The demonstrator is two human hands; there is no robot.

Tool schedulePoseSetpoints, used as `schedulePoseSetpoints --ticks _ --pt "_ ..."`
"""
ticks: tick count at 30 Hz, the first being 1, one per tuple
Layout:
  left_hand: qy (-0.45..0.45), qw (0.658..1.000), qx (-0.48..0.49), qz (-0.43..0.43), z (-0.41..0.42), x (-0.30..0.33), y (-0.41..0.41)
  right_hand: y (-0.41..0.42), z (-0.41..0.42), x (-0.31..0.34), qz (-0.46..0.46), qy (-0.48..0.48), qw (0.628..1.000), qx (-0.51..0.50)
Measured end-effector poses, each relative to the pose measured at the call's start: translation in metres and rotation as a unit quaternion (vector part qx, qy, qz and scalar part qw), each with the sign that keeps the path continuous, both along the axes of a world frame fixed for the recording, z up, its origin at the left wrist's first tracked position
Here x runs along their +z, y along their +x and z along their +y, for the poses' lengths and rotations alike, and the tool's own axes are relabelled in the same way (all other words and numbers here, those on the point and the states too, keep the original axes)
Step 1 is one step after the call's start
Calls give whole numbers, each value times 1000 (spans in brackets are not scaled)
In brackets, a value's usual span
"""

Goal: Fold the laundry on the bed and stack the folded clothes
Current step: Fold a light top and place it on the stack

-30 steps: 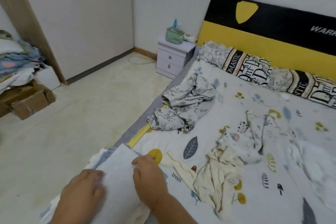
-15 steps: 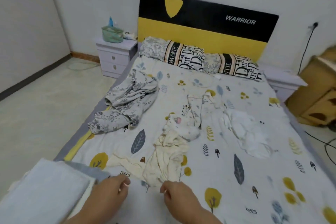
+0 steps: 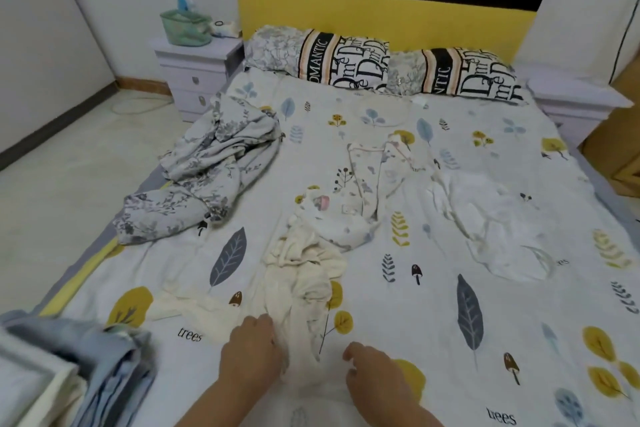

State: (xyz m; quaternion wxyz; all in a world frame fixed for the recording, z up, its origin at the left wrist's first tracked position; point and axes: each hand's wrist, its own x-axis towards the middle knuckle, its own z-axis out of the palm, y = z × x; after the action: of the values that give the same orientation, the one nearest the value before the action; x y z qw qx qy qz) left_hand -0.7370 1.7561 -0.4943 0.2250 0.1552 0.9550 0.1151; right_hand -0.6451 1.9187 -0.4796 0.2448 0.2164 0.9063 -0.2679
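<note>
Left hand is pressed, fingers curled, onto the near end of the cream garment (grip unclear); right hand hovers half-open beside it. If lifted w/ one hand, the tangled printed garment could be dragged along.

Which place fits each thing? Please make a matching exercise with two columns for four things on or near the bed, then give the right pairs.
1. cream garment
2. grey floral garment
3. folded stack
4. green basket

A. on the nightstand
B. bottom left corner of the view
C. left edge of the bed
D. at the left hand

Pairs: 1-D, 2-C, 3-B, 4-A
</note>
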Motion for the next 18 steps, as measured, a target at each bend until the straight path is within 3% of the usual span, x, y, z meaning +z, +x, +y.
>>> schedulePoseSetpoints --ticks 6,12,14,18 --pt "30 994 101 7 18 -57 -45 -34 -24 -59 38 -97 994 -25" --pt "88 991 75 -66 25 -84 -65 -56 -49 -100 97 -166 981 -36" --pt "141 984 61 -94 19 -77 -66 -56 -48 -101 125 -180 974 -54" --pt "289 933 79 -199 1 -32 -54 -45 -36 -72 173 -253 939 -154"
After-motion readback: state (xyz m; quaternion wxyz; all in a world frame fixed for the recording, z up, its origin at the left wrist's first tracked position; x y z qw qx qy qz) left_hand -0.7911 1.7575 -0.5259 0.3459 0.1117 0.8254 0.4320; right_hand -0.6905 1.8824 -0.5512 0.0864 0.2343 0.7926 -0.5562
